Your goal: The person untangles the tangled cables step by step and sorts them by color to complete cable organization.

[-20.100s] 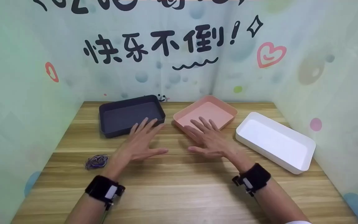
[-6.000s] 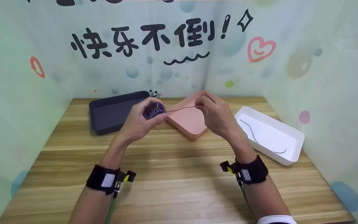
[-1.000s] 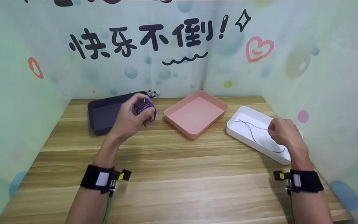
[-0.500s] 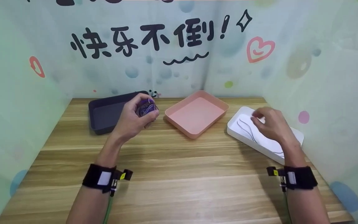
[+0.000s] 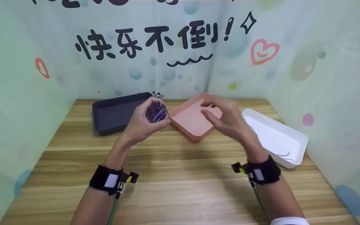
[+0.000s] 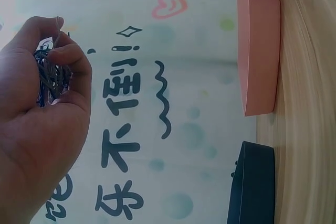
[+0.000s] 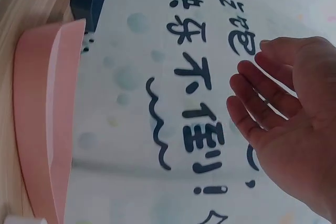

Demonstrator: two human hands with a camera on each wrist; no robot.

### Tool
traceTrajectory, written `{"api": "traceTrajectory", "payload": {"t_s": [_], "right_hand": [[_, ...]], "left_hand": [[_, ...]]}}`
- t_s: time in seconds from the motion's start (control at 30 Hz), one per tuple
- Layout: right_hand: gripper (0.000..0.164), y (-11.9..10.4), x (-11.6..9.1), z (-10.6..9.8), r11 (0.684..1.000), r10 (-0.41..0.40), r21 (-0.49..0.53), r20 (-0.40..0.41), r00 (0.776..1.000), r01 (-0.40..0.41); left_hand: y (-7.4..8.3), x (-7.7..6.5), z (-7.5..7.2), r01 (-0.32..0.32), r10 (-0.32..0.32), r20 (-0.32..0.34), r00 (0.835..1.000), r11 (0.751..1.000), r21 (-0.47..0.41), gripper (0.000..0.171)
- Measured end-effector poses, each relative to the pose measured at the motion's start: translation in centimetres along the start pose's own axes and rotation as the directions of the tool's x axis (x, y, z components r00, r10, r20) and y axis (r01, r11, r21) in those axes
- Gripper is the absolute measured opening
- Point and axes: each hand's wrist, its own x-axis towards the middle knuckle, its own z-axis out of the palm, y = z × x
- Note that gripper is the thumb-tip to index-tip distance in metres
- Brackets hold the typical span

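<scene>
My left hand (image 5: 141, 123) grips a tangled bundle of thin cords (image 5: 157, 113), purple, grey and dark, raised in front of the dark tray. In the left wrist view the fingers curl round the cord bundle (image 6: 52, 77), and one loose end sticks up past the fingertips. My right hand (image 5: 227, 117) hovers over the pink tray, its fingers loosely bent and the thumb apart. Nothing lies in the right palm (image 7: 294, 114) in the right wrist view. Thin grey cords (image 5: 283, 154) lie in the white tray (image 5: 275, 132), partly hidden by the right forearm.
At the back left of the wooden table (image 5: 173, 187) stands the dark tray (image 5: 111, 115). The pink tray (image 5: 191, 123) is in the middle, and the white one is at the right. A printed curtain (image 5: 155, 62) encloses the back and sides.
From the white tray my right hand has let go of a grey cord and moved left over the pink tray. Much earlier the bundle lay on the table and the white tray held no cord.
</scene>
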Motion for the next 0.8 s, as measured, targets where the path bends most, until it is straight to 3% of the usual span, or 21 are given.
{"api": "traceTrajectory", "payload": {"t_s": [0.13, 0.27, 0.37, 0.53, 0.8], "right_hand": [[0.018, -1.9, 1.9, 2.1, 0.997, -0.052, 0.060, -0.018, 0.998, 0.053], [0.017, -3.3, 2.9, 3.5, 0.994, -0.070, 0.084, -0.031, 0.997, 0.072], [0.016, -4.0, 3.5, 4.4, 0.988, -0.079, 0.133, -0.044, 0.996, 0.084], [0.012, -4.8, 3.9, 5.3, 0.982, -0.073, 0.167, -0.074, 0.995, 0.084], [0.004, -5.0, 3.6, 6.2, 0.989, -0.032, 0.145, -0.054, 0.998, 0.040]], "left_hand": [[0.0, 0.0, 0.2, 0.027, -0.024, 0.042, 0.999, 0.996, -0.080, 0.037], [-0.5, 0.0, 0.3, 0.062, -0.038, 0.110, 0.993, 0.972, -0.228, 0.033], [-1.2, 0.1, 0.5, 0.058, -0.025, 0.121, 0.992, 0.959, -0.278, 0.032], [-1.8, 0.1, 0.6, 0.027, 0.009, 0.113, 0.994, 0.949, -0.315, 0.035], [-1.3, 0.2, 0.7, 0.001, 0.035, 0.103, 0.994, 0.945, -0.328, 0.029]]}}
